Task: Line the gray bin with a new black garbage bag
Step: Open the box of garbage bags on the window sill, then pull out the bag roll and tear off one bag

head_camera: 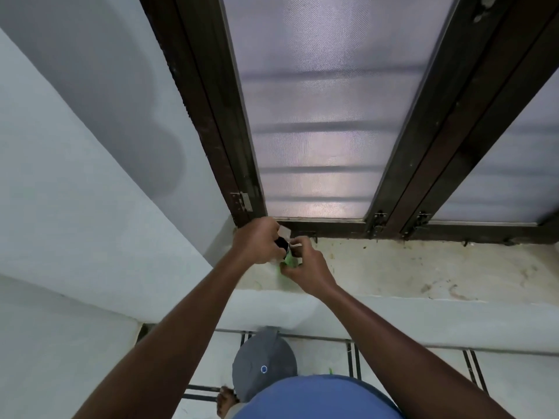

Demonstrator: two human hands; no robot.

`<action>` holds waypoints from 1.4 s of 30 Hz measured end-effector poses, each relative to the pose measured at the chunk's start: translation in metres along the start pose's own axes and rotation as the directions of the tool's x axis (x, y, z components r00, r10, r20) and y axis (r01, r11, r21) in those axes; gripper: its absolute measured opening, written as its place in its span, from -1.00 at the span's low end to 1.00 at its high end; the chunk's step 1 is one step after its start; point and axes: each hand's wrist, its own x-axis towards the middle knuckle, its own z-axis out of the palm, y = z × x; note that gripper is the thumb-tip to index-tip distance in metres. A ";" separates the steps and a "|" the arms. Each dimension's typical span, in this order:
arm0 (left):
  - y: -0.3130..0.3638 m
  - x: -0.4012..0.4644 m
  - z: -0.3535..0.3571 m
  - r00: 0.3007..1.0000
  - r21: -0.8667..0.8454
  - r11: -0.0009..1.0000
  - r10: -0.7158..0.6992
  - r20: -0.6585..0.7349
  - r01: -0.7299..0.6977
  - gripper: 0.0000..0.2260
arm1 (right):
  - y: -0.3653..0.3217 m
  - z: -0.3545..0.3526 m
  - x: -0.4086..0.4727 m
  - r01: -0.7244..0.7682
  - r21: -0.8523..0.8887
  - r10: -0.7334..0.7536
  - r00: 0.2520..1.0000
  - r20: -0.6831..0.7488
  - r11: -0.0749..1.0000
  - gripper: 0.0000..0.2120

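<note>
Both hands meet over the left end of a stained window sill (423,273). My left hand (257,241) is closed around a small black roll of garbage bags (282,244) with a white and green label. My right hand (305,264) pinches the roll's green-wrapped end from the right. Most of the roll is hidden by my fingers. Down on the floor stands the gray bin (263,364), its domed lid shut, a small blue dot on it, directly below my arms.
A dark wooden window frame (393,176) with frosted panes rises behind the sill. White walls (75,222) close in at the left. The tiled floor (423,367) has black stripe lines. A bare foot (225,400) stands beside the bin, and a blue shirt (317,400) fills the bottom.
</note>
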 end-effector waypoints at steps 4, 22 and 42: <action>-0.010 -0.026 -0.023 0.947 -0.420 0.907 -0.098 -0.305 -0.042 -0.76 | 0.006 -0.011 0.011 -0.031 -0.220 -0.003 0.988 -0.153 0.975 -0.38; -0.014 -0.044 -0.015 0.979 -0.916 0.374 -0.186 0.080 0.146 -0.72 | -0.064 -0.027 -0.035 -0.064 0.586 0.065 0.998 0.019 0.808 -0.76; -0.003 -0.052 0.026 0.971 -0.970 -0.063 -0.020 0.238 0.236 -0.58 | -0.054 -0.043 -0.041 -0.098 0.673 0.238 0.964 -0.119 0.733 -0.79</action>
